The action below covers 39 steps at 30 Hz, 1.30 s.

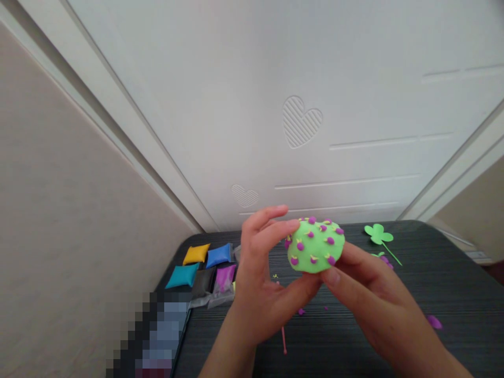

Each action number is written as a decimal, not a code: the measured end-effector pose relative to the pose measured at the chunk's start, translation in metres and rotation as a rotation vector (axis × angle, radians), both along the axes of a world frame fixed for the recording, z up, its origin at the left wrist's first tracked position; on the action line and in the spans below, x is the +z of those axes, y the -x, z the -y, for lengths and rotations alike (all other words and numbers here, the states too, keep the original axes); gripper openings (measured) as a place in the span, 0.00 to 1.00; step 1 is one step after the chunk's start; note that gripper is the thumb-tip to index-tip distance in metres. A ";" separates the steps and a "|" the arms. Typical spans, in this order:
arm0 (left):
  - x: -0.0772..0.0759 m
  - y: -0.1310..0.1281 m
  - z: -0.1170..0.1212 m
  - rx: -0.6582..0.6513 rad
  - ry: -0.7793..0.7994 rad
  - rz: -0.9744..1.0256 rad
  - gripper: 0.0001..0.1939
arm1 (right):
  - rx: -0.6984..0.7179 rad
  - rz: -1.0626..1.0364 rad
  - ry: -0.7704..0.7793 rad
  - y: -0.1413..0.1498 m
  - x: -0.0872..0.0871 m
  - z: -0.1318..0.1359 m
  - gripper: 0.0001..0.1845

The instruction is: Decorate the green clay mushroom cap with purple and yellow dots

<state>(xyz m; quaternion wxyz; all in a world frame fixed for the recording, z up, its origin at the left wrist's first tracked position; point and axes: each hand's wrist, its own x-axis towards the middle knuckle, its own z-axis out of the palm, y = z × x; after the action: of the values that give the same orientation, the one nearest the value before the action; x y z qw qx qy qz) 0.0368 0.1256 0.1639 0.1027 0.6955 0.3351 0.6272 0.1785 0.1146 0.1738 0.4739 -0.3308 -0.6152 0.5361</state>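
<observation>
A rounded green clay piece (317,242), dotted with small purple balls and thin yellow strips, is held up above the table between both hands. My left hand (263,262) grips its left side, with the thumb underneath and a fingertip on the upper edge; another finger sticks out free. From the lower right, my right hand (366,289) pinches the piece between thumb and fingers. Beneath them a thin pink stick (284,341) and a few purple clay bits (301,312) lie on the table.
On the dark table (413,283) at left lie several clay packets, among them a yellow packet (196,254) and a teal packet (182,275). A pixelated screen (163,333) is at front left. A green clover shape (378,234) and a purple lump (434,322) lie at right. A white panel (236,105) stands behind.
</observation>
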 end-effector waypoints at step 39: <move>0.007 0.019 0.001 -0.119 0.355 0.244 0.08 | -0.218 0.131 -0.187 -0.006 -0.004 0.000 0.16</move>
<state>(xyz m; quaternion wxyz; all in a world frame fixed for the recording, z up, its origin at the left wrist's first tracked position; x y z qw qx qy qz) 0.0182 0.1244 0.1714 0.3004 0.6039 0.3837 0.6308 0.1846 0.1150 0.1697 0.5170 -0.3840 -0.6526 0.3993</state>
